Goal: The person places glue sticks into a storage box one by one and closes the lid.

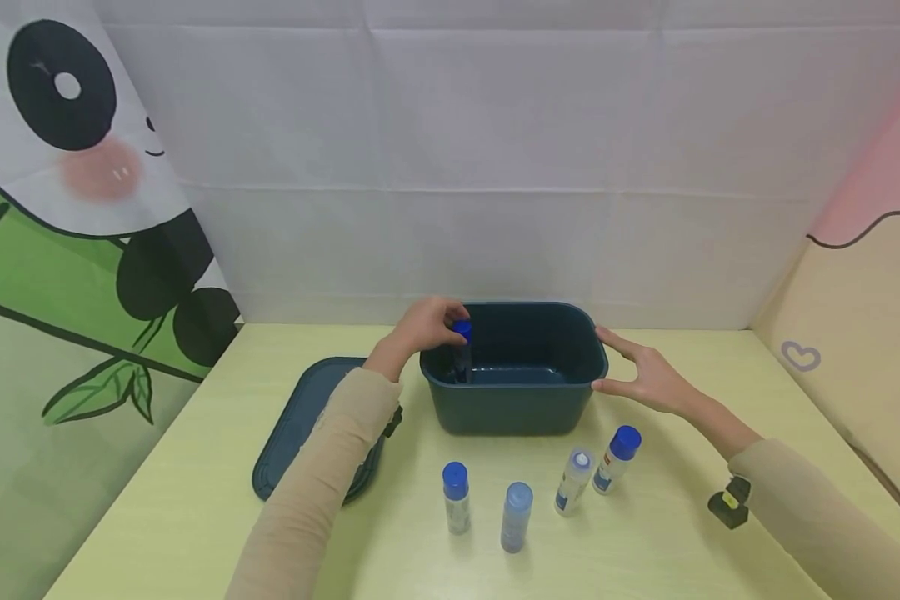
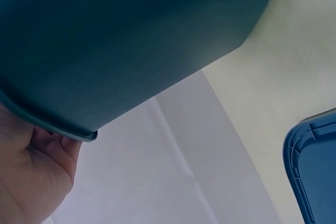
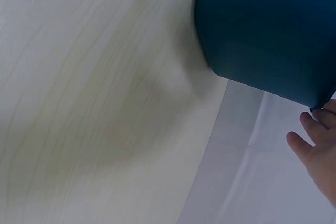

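Left hand (image 1: 422, 327) pinches one bottle (image 1: 462, 357) inside the bin (image 1: 506, 410); right hand (image 1: 647, 379), spread, touches its right end; four bottles (image 1: 457, 500) (image 1: 517, 518) (image 1: 573, 483) (image 1: 616, 461) stand outside.

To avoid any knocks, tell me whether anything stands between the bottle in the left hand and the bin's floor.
Nothing visible does. The left hand holds the blue-capped bottle inside the left end of the bin, with no other item showing in there. Whether its base already touches the floor, I cannot tell.

Head view forward-down; wrist views close; all share bin (image 1: 506, 410).
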Action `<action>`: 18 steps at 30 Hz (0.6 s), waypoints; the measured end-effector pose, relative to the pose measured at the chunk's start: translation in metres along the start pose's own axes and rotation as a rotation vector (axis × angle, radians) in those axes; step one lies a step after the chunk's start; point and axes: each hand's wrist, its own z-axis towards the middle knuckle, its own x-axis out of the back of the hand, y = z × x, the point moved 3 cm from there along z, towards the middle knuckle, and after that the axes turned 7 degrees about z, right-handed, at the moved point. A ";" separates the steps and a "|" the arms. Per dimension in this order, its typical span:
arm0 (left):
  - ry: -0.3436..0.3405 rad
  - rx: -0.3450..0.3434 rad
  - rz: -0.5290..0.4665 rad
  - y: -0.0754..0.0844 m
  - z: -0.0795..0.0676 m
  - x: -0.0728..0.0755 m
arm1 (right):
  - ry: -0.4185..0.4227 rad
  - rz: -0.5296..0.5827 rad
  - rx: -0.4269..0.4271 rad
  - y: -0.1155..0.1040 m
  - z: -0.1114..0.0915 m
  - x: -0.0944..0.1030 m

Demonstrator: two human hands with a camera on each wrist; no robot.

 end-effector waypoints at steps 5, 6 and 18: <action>0.000 0.019 -0.043 -0.001 0.000 0.002 | -0.002 -0.004 -0.004 -0.001 0.000 0.000; -0.003 0.021 -0.051 -0.002 -0.001 0.002 | -0.004 -0.006 -0.005 -0.002 0.000 0.000; 0.041 -0.011 -0.092 -0.002 -0.029 0.036 | -0.014 -0.005 -0.011 -0.004 0.001 0.000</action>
